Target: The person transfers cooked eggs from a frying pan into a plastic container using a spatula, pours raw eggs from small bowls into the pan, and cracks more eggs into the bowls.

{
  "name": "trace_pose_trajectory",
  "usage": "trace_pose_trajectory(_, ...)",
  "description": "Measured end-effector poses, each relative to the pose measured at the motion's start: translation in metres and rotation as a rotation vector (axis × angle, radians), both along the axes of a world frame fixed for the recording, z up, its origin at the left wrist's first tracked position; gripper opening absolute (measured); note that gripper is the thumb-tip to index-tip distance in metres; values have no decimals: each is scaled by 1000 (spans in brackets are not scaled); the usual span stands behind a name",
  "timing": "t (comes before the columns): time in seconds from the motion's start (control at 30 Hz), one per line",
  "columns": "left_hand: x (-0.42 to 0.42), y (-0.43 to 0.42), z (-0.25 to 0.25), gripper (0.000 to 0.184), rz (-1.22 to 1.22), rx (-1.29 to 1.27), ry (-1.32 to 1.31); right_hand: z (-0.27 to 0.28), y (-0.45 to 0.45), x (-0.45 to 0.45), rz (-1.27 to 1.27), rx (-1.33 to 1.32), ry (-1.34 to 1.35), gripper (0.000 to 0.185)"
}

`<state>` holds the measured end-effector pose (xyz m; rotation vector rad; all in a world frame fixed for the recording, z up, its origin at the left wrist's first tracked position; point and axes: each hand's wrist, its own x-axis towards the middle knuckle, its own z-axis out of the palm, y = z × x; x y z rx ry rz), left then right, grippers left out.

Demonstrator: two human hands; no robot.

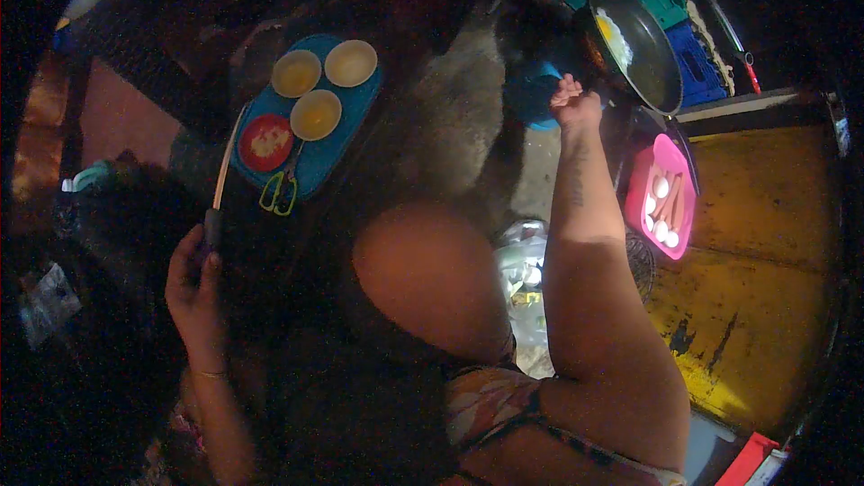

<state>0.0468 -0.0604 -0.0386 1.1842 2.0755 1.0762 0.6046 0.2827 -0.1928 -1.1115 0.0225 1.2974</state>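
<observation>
My left hand [193, 281] is closed around the dark handle of a long, thin utensil [229, 162], seen edge-on, so I cannot tell whether it is a knife or a turner. Its far end reaches the edge of a blue tray [339, 146]. Stretched forward, my right hand [576, 103] has curled fingers beside the frying pan [655, 58]; whatever they may grip is hidden. In that tilted-looking pan lies a fried egg [617, 43] with yellow yolk and white. On the tray are three pale bowls [317, 115], a red bowl [266, 143] and green-handled scissors [281, 193].
A pink basket [667, 149] of eggs and sausages stands right of my right forearm. Red-tipped tongs [751, 72] lie at the far right, by the blue crate [700, 58]. A clear plastic bag [529, 306] sits beside my knee [432, 274]. Much of the left is dark.
</observation>
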Motion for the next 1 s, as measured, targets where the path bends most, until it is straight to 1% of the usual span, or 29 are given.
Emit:
trace_pose_trajectory(0.13, -1, 1, -2, 38, -9, 9, -23, -2, 1, 3, 14, 18, 45, 46)
trace_pose_trajectory(0.33, 2, 2, 0, 38, 1, 0, -16, -19, 7, 18, 13, 65, 83, 47)
trace_pose_trajectory(0.4, 2, 2, 1, 38, -4, 1, -9, -9, -1, 9, -6, 59, 89, 48)
trace_pose_trajectory(0.5, 2, 3, 2, 38, -12, -3, 20, 21, -20, -24, -75, -2, 26, 50)
trace_pose_trajectory(0.6, 1, 1, 5, 38, -21, -22, 62, 13, -28, -26, -40, -12, 106, 68)
trace_pose_trajectory(0.67, 1, 0, 5, 39, -39, -27, 105, 10, -46, -36, 16, 30, 280, 63)
trace_pose_trajectory(0.7, 2, 1, 6, 39, 7, -56, 73, 6, -59, -42, 47, 43, 359, 61)
trace_pose_trajectory(0.73, 3, 3, 7, 39, 58, -91, 28, -3, -73, -48, 61, 4, 383, 50)
trace_pose_trajectory(0.8, 10, -1, 6, 40, 96, -139, 15, -7, -76, -47, 82, -11, 215, 49)
trace_pose_trajectory(0.83, 12, 1, 10, 40, 78, -134, 62, -8, -70, -51, 94, -5, 139, 49)
trace_pose_trajectory(0.87, 11, 0, 15, 40, 58, -126, 113, -19, -56, -34, 116, 5, 34, 51)
trace_pose_trajectory(0.97, 10, -4, 17, 40, 30, -89, 43, -11, -27, -18, 5, 3, -196, 53)
trace_pose_trajectory(1.0, 10, -5, 21, 40, 44, -71, -43, -10, -21, -4, 43, 7, -192, 54)
